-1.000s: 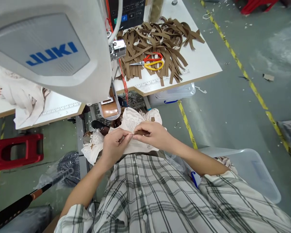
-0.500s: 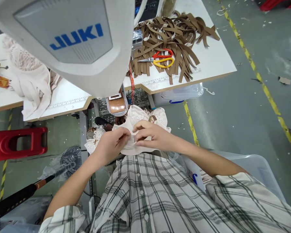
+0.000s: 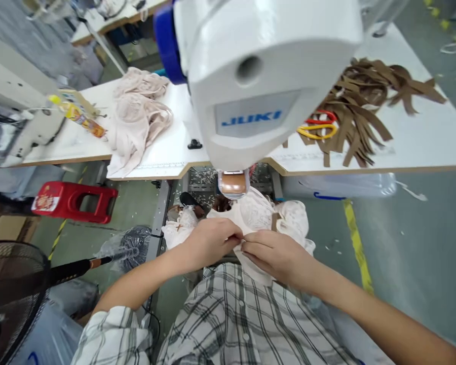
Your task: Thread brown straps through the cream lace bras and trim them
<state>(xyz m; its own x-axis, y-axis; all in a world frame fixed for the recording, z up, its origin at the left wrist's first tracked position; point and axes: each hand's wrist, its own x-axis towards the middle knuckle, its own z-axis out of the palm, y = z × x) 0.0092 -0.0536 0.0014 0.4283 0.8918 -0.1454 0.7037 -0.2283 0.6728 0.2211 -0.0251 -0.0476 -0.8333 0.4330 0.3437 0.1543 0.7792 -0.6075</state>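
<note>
A cream lace garment (image 3: 255, 210) lies across the lap, below the sewing machine head (image 3: 251, 101). My left hand (image 3: 213, 238) pinches its edge, fingers closed. Close beside it, fingertips almost touching, my right hand (image 3: 275, 251) also has its fingers pressed on the same fabric. More of the cream lace spreads to both sides of the hands. Just above the garment sits the machine's small brown-covered end (image 3: 233, 183).
Brown strips (image 3: 365, 111) and red-and-yellow-handled scissors (image 3: 319, 131) lie on the white table (image 3: 429, 147) at right. Pale garments (image 3: 137, 116) and a bottle (image 3: 79, 117) are at left. A red stool (image 3: 74, 200) and a fan (image 3: 15, 294) stand lower left.
The view has swung left and tilted up, showing more of the left table and the fan. My hands have come closer together on the garment.
</note>
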